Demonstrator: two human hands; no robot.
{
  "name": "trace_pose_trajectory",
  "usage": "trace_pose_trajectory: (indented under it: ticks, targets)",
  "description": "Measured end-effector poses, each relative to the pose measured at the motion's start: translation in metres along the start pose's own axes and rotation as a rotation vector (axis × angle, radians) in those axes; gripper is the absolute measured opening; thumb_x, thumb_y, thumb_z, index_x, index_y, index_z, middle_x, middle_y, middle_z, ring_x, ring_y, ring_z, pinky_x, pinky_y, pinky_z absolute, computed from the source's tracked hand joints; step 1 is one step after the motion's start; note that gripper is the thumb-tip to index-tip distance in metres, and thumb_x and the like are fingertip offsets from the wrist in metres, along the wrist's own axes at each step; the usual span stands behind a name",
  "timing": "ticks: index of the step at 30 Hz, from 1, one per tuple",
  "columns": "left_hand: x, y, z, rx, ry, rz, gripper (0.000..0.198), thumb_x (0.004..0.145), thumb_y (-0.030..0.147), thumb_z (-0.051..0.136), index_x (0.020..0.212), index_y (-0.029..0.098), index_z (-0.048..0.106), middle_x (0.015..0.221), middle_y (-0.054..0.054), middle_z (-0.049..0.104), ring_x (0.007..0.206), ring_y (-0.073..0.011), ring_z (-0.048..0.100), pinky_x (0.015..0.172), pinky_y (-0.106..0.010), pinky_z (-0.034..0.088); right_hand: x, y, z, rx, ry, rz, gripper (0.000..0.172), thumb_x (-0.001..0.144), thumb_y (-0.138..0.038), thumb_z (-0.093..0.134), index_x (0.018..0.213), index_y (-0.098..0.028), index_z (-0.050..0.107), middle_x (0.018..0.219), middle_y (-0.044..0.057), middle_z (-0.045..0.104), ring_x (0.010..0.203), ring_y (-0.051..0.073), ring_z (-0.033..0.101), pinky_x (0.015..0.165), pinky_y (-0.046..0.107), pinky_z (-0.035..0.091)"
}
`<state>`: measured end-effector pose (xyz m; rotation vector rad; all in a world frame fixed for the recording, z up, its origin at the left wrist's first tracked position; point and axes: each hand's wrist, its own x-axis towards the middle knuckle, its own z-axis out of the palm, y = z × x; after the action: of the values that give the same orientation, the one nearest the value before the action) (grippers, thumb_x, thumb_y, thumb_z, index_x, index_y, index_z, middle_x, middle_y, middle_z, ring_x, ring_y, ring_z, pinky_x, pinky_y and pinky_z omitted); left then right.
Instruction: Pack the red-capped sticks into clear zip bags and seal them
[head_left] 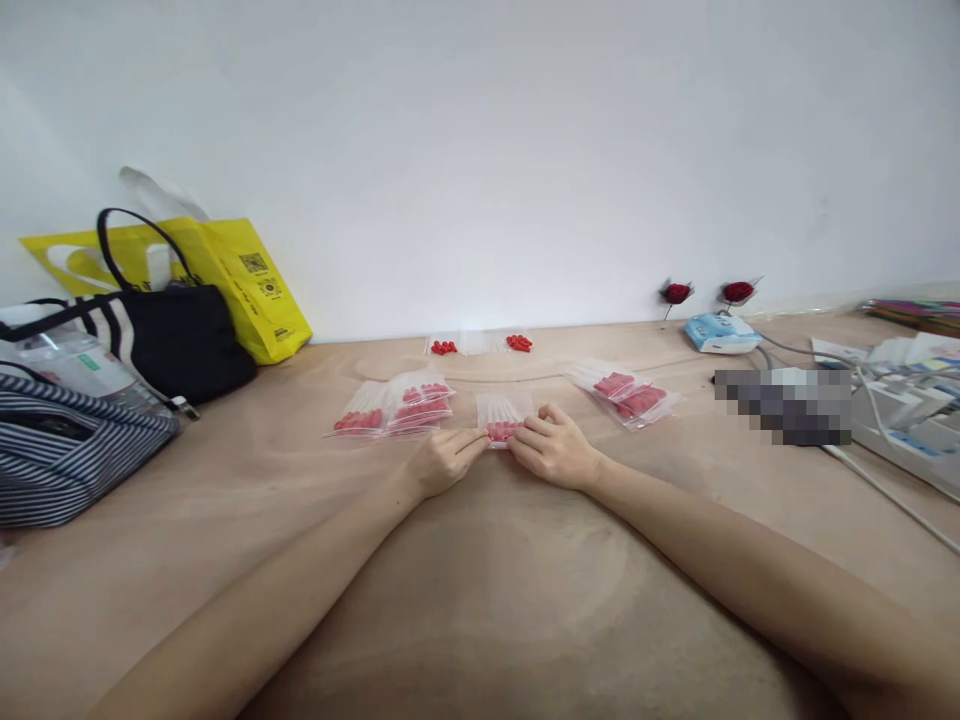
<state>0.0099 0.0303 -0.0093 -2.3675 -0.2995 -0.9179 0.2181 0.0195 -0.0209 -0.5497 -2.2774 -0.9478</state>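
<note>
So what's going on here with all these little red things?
A person has both hands, the left hand and the right hand, at the near edge of a small clear bag with red pieces in it. More bags holding red pieces lie on the table: a left group and a right group. Farther back, near the wall, are two little red clusters with clear plastic between them.
</note>
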Motion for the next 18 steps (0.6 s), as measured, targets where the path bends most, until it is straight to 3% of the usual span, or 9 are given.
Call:
trace_pose_trajectory:
  ticks: [7,13,18]
  targets:
    - [0.0024,-0.0010,0.0056,-0.040,0.022,0.020,0.012,0.082,0.010,0.049,0.089,0.012,0.059,0.085,-0.005,0.069,0.076,-0.0144,0.065,0.066,-0.025,0.055,0.0034,-0.0016,0.0031,-0.005,0.024,0.024,0.025,0.085,-0.013,0.041,0.063,-0.015,0.053,0.059,0.000,0.051,0.063,0.011,0.039,0.065,0.030,0.024]
    - [0.0069,-0.0009,0.0076,-0.063,0.035,0.023,0.011,0.082,0.012,0.050,0.085,0.014,0.060,0.082,-0.004,0.070,0.071,-0.0144,0.066,0.062,-0.025,0.054,0.0087,-0.0036,0.0015,0.008,0.058,-0.031,0.022,0.085,-0.011,0.040,0.069,-0.014,0.056,0.062,0.001,0.054,0.064,0.012,0.040,0.065,0.030,0.024]
    - [0.0010,-0.0039,0.0086,-0.142,0.017,-0.139,0.012,0.083,0.017,0.050,0.089,0.014,0.061,0.085,-0.005,0.069,0.077,-0.0132,0.065,0.068,-0.023,0.054,0.0080,-0.0034,0.0009,0.001,0.061,0.001,0.022,0.084,-0.010,0.040,0.071,-0.013,0.057,0.063,0.001,0.055,0.064,0.012,0.040,0.065,0.030,0.024]
